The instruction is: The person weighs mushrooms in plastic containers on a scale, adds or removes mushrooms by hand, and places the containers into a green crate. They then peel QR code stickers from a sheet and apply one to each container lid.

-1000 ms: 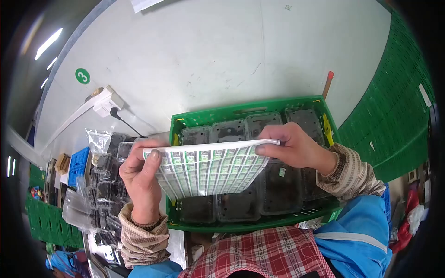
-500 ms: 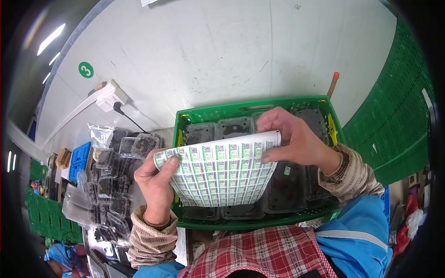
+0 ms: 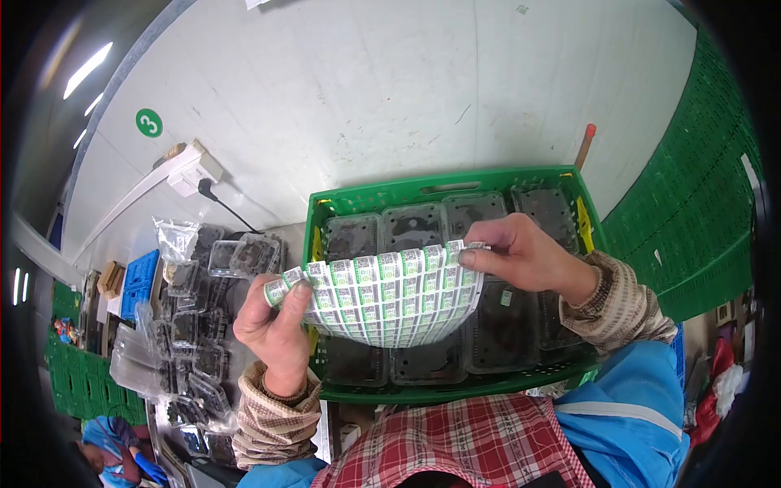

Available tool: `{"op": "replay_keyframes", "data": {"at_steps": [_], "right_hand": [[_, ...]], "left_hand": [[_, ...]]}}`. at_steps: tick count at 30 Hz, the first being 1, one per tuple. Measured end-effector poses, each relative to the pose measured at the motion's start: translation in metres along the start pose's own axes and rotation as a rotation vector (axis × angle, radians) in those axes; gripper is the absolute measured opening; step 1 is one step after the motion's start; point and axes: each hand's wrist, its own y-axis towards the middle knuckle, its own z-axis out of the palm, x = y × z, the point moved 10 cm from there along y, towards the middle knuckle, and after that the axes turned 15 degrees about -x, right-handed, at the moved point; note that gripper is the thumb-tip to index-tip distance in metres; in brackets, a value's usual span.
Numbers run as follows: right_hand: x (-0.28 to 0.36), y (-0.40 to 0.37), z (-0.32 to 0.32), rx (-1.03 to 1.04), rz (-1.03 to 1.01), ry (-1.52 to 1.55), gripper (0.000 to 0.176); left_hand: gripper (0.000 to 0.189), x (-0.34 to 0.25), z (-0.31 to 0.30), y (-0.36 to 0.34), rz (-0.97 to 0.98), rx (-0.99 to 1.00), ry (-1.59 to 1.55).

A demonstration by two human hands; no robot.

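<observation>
A sheet of small green and white labels with square codes is stretched between both hands, its middle sagging. My left hand pinches the sheet's left end between thumb and fingers. At the upper right corner, my right hand grips the sheet, fingers closed. Beneath the sheet lies a green crate holding several clear-lidded plastic boxes with dark contents. One box right of the sheet has a small label on its lid.
Several clear plastic boxes are piled left of the crate. A power strip with a black plug is by the pale wall. Green crates stand at right. Another person is at the lower left.
The sheet's top edge has curled or folded back and shows uneven label edges. My right hand has moved down slightly and closed on the corner. The person at lower left has shifted.
</observation>
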Motion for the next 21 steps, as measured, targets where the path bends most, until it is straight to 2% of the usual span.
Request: {"op": "replay_keyframes", "data": {"at_steps": [1, 2, 4, 7, 10, 11, 14, 15, 17, 21], "right_hand": [[-0.001, -0.001, 0.005, 0.081, -0.024, -0.149, 0.02], [0.001, 0.002, 0.006, 0.081, -0.024, -0.148, 0.02], [0.041, 0.008, -0.005, -0.123, -0.377, -0.201, 0.019], [0.056, 0.014, 0.011, -0.009, -0.399, -0.323, 0.018], [0.053, 0.016, 0.017, -0.001, -0.418, -0.426, 0.017], [0.049, 0.016, 0.02, -0.002, -0.416, -0.43, 0.017], [0.055, 0.001, 0.018, -0.241, -0.65, -0.632, 0.013], [0.046, 0.0, 0.02, -0.251, -0.63, -0.659, 0.013], [0.045, -0.011, 0.019, -0.36, -0.745, -0.712, 0.014], [0.032, -0.019, 0.024, -0.344, -0.772, -0.851, 0.018]], "left_hand": [[0.009, 0.0, -0.001, 0.0, 0.0, 0.001, 0.0], [0.009, -0.004, 0.001, -0.001, 0.039, 0.026, 0.045], [0.008, -0.007, 0.006, -0.003, 0.073, 0.052, 0.088], [0.008, -0.009, 0.018, -0.007, 0.09, 0.077, 0.129], [0.008, -0.006, 0.02, -0.009, 0.064, 0.073, 0.143], [0.007, -0.001, 0.019, -0.009, 0.01, 0.056, 0.157], [0.006, 0.014, 0.023, -0.014, -0.113, 0.039, 0.136], [0.005, 0.022, 0.023, -0.016, -0.165, 0.028, 0.132], [0.004, 0.032, 0.025, -0.02, -0.246, 0.014, 0.115], [0.005, 0.052, 0.033, -0.026, -0.36, 0.03, 0.077]]}}
